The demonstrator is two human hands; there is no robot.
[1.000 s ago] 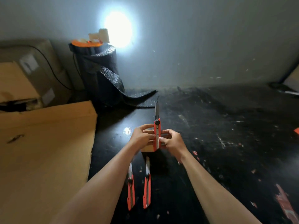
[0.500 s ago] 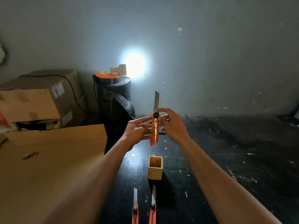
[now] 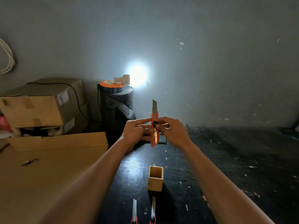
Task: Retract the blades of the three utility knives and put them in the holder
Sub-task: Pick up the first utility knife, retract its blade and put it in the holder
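Both hands hold one orange utility knife [image 3: 154,133] upright in the air above the table, its blade [image 3: 154,106] sticking out of the top. My left hand [image 3: 136,131] grips the knife's left side. My right hand [image 3: 173,130] holds the right side, with fingers at the black slider knob. A square wooden holder [image 3: 155,178] stands empty on the black table below. Two more knives lie at the bottom edge, blades out and pointing away from me: one on the left [image 3: 134,211], one on the right [image 3: 153,210].
A large flat cardboard sheet [image 3: 53,167] covers the left of the black table [image 3: 226,167]. Cardboard boxes [image 3: 40,107] are stacked at the back left. A black roll with an orange-topped lamp [image 3: 116,104] stands by the grey wall.
The held knife's blade is shorter than half a second ago, so it has slid partway in. Both hands stay raised with the knife, and the view has tilted up slightly.
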